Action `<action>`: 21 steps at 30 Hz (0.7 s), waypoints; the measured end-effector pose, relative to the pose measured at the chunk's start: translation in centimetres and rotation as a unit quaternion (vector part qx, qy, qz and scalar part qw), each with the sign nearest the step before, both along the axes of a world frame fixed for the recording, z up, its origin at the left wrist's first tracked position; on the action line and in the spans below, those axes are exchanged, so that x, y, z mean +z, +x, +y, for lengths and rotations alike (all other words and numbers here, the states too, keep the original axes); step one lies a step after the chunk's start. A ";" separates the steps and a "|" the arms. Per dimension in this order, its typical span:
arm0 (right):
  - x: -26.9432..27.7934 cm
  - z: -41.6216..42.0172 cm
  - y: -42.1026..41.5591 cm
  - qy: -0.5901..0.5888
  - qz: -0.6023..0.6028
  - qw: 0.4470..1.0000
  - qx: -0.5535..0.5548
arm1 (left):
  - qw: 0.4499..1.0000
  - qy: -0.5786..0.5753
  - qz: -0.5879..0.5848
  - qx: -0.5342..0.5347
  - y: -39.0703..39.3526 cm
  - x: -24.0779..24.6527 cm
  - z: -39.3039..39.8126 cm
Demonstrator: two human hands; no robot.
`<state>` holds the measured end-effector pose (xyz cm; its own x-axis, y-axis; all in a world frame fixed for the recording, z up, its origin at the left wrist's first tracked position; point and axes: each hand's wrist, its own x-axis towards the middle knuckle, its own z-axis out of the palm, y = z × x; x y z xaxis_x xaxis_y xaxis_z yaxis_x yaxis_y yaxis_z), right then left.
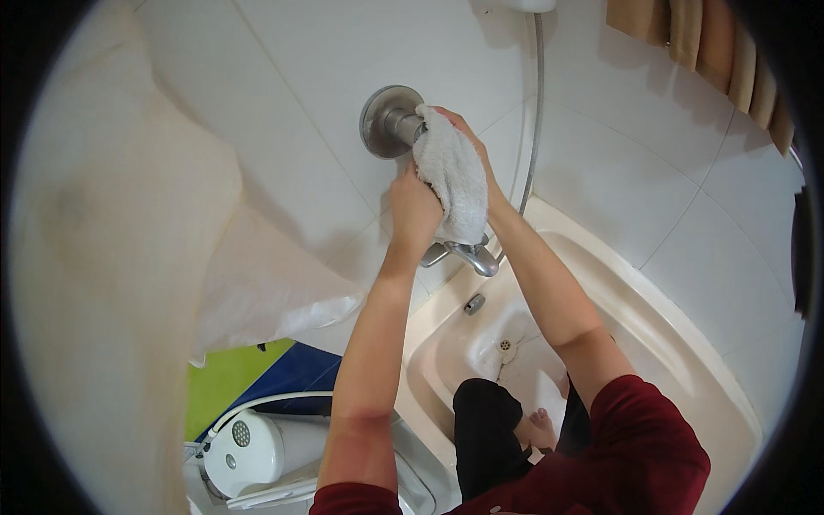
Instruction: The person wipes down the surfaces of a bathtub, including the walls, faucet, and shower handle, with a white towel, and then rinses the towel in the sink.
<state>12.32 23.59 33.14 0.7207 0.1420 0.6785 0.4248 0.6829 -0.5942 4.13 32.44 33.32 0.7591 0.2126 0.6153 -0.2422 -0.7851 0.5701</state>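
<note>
A white terry cloth (452, 177) is bunched in front of a round metal wall fixture (378, 122) and covers the end of its short stem. My right hand (465, 129) grips the upper right edge of the cloth, its fingers partly behind the fabric. On the cloth's lower left side, my left hand (415, 203) is curled against it, thumb up near the stem. Most of the left fingers are hidden. Just below the hanging cloth, a chrome mixer tap (476, 256) shows its spout and lever.
I stand with a bare foot (542, 428) inside a beige bathtub (682, 335) with a drain (505, 346). A shower hose (536, 116) runs down the wall. A pale shower curtain (122, 257) hangs close on the left. A white toilet or similar fixture (244, 450) stands lower left; brown fabric (702, 45) hangs upper right.
</note>
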 end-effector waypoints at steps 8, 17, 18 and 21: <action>1.7 -1.8 -0.5 -0.188 0.006 0.974 -0.126 | 0.999 -0.035 0.003 -0.025 0.4 -0.3 -0.7; 0.8 -0.7 0.4 -0.041 0.050 0.998 0.020 | 0.999 -0.002 0.042 -0.005 0.8 -0.2 -0.4; 0.8 -0.7 0.1 -0.047 0.058 0.997 0.010 | 0.999 -0.006 0.039 -0.009 0.7 -0.1 -0.3; 0.6 -0.5 -1.4 -0.035 0.047 0.998 -0.004 | 0.997 -0.045 0.007 -0.055 0.1 -0.3 -0.1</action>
<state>10.93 23.04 33.73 0.7818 0.1816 0.5965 0.3701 0.6347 -0.6784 4.22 32.30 33.03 0.7894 0.1821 0.5863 -0.3146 -0.7001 0.6410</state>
